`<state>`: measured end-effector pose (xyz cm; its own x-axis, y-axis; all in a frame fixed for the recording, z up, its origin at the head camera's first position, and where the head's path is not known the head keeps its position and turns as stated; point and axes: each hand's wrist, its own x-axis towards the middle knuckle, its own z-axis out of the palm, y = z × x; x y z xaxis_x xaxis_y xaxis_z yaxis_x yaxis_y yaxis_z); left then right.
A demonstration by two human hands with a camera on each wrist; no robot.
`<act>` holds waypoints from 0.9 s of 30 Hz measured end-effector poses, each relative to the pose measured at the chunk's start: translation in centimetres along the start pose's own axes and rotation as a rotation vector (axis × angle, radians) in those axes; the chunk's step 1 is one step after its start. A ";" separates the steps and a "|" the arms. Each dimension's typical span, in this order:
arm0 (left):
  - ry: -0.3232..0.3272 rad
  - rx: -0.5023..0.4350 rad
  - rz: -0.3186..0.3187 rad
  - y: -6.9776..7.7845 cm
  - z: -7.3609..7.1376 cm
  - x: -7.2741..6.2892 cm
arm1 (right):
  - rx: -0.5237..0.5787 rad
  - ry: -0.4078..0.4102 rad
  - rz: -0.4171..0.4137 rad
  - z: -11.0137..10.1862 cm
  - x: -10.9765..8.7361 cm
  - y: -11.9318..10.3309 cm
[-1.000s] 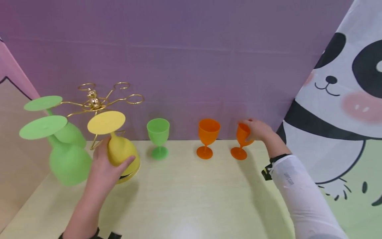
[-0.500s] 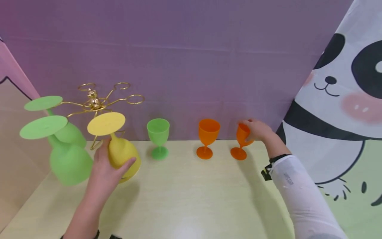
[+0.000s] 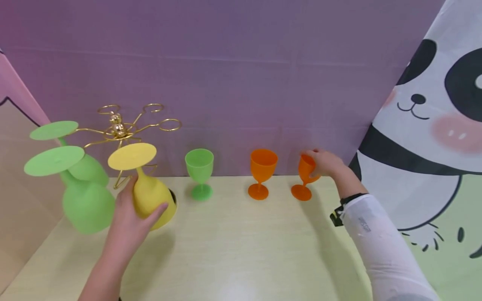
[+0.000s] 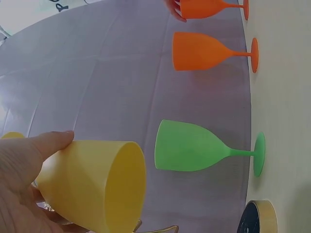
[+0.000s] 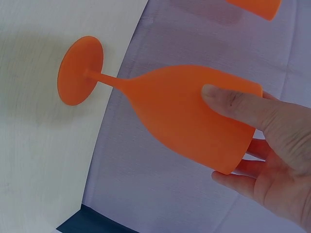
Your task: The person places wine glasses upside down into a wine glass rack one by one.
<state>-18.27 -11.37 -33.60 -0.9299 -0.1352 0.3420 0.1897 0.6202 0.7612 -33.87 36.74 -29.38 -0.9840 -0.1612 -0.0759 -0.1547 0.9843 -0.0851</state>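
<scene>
My left hand (image 3: 127, 214) grips a yellow goblet (image 3: 149, 195) by its bowl, upside down with its round foot on top. In the left wrist view the thumb lies along the bowl (image 4: 82, 179), and its mouth faces the table. The goblet is in front of a gold wire rack (image 3: 119, 130) with ring-ended arms. Two green goblets (image 3: 88, 207) hang upside down at the rack's left side. My right hand (image 3: 328, 164) holds an orange goblet (image 5: 184, 107) around the rim end of its bowl; that goblet stands upright, its foot on the table.
Between the hands, a green goblet (image 3: 199, 165) and a second orange goblet (image 3: 263, 165) stand upright along the back of the table (image 3: 241, 246). Behind them hangs a purple cloth (image 3: 226, 83). A panda-print cloth (image 3: 414, 138) hangs at the right. A gold-rimmed dark disc (image 4: 265, 218) sits low beside the rack.
The yellow goblet has shifted slightly down and left with my left hand, and a dark patch of the disc now shows at its right. My right hand has stayed on the orange goblet.
</scene>
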 end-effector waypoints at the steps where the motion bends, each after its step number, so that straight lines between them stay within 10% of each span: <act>1: 0.004 -0.003 0.003 0.0 0.0 0.0 | -0.003 0.001 -0.001 0.0 0.0 0.0; 19: 0.033 -0.052 0.049 0.0 -0.6 -0.9 | -0.003 -0.003 0.007 0.1 0.1 0.0; 27: 0.179 -0.147 0.034 1.3 -1.8 -2.2 | -0.007 -0.004 0.004 0.1 0.1 0.0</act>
<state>-15.45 -11.61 -32.37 -0.8541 -0.2587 0.4512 0.2765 0.5089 0.8152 -33.93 36.73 -29.51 -0.9842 -0.1576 -0.0801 -0.1515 0.9854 -0.0777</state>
